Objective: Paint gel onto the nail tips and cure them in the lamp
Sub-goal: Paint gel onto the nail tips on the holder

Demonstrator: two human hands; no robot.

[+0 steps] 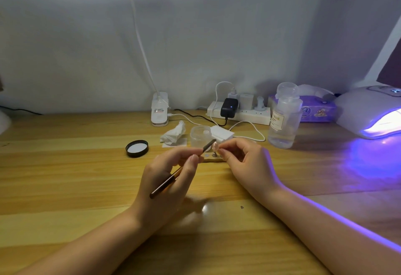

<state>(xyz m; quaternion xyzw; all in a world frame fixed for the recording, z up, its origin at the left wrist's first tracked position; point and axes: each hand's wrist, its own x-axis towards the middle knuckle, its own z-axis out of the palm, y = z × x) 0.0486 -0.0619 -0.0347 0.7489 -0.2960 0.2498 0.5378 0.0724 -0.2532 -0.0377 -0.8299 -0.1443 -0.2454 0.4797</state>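
Wooden desk [65, 177] under you, with the glowing curing lamp [366, 112] well off to the right of the nail tip [215, 145]. Your left hand [169, 179] pinches the gel brush [173, 177], bristles at the tip; your right hand [245, 164] pinches its stand. You look mid-coat; next, carry it steadily to the lamp.

Around the wooden table [65, 177], items numbering: one brush [173, 174], one nail tip [215, 145], one black lid [137, 148], one open jar [200, 136], one clear bottle [283, 118], one curing lamp [368, 112], one tissue pack [314, 110], one power strip [249, 116], two hands.
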